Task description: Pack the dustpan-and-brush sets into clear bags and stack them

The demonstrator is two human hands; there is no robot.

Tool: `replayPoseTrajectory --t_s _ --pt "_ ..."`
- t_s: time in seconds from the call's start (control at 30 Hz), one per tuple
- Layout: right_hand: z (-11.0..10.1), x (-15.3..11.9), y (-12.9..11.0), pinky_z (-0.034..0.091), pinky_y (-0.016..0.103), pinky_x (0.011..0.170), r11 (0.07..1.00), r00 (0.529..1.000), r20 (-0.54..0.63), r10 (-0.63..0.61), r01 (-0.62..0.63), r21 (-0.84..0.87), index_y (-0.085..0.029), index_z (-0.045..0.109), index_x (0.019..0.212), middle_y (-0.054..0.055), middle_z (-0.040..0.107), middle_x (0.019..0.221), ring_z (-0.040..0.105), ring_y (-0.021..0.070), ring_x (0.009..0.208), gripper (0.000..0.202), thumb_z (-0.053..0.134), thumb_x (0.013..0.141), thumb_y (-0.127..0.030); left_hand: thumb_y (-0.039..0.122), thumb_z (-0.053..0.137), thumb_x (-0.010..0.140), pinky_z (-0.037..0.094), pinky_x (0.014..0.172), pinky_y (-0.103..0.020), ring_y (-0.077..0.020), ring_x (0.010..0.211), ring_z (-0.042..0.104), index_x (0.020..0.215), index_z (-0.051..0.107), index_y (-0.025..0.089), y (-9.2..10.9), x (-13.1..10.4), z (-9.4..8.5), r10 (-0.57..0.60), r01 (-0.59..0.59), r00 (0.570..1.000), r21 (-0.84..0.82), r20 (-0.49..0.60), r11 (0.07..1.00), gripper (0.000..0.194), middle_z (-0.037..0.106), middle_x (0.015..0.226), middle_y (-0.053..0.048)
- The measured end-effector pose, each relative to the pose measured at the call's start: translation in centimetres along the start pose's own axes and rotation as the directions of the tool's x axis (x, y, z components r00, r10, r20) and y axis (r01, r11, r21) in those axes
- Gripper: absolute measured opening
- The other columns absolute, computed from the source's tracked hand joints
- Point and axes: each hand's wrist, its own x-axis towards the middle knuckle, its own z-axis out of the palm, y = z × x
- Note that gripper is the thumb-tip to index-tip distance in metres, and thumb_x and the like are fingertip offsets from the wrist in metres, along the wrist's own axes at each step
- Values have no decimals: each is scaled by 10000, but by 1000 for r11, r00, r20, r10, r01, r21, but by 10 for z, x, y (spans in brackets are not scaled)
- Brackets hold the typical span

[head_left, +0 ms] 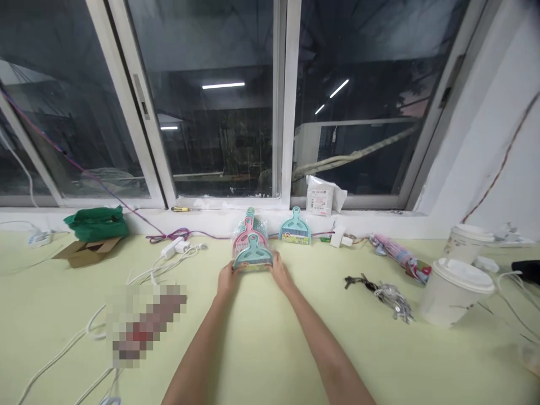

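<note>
My left hand point(226, 278) and my right hand point(279, 271) grip the two sides of a small teal dustpan point(253, 256), with its handle pointing up and away from me. A brush seems to be nested in it, and a yellowish label runs along its lower edge. Directly behind stands a pink dustpan point(248, 237) of the same shape. More teal ones in clear plastic wrap point(250, 214) are stacked behind that. To the right, another teal dustpan point(295, 229) leans upright against the sill, apart from my hands.
White cables and a power strip point(175, 247) lie left, near a cardboard box point(88, 252) under a green bag point(96, 224). Rightward are keys point(390, 295), a folded umbrella-like bundle point(399, 257) and lidded paper cups point(455, 292). A white packet point(323, 196) sits on the sill. A blurred-out item lies left.
</note>
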Motion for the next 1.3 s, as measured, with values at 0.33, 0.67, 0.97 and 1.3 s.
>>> replayPoseTrajectory --t_s 0.33,0.67,0.97,1.3 --pt "54 71 17 332 436 1120 973 979 -65 -191 181 -143 -122 -156 1499 157 36 1594 131 256 1466 834 416 925 -321 567 466 814 448 721 -350 -276 832 623 1166 538 125 -43 71 22 -241 228 963 -110 -124 967 570 628 825 -82" --pt "36 73 17 215 494 1149 994 982 -153 -106 99 -55 -110 21 1521 175 124 1585 119 257 1466 689 283 964 -419 559 509 822 472 801 -398 -293 1046 575 1302 426 175 -23 58 22 -245 255 954 38 -170 966 620 549 1129 -136" --pt "-41 120 135 273 517 1039 876 611 -658 440 -454 164 -49 418 1324 291 429 1356 335 349 1305 553 512 865 -344 546 649 743 468 925 -451 -247 1043 535 1355 361 169 -25 55 19 -61 14 897 -110 -438 994 774 366 1287 -151" --pt "-43 95 129 302 465 966 830 659 -587 470 -556 41 -117 534 1119 209 659 1023 568 306 1061 292 474 877 -270 302 493 881 309 1077 -503 -292 1277 348 1302 409 126 -20 53 16 -41 -30 773 -102 -634 994 464 325 1322 -176"
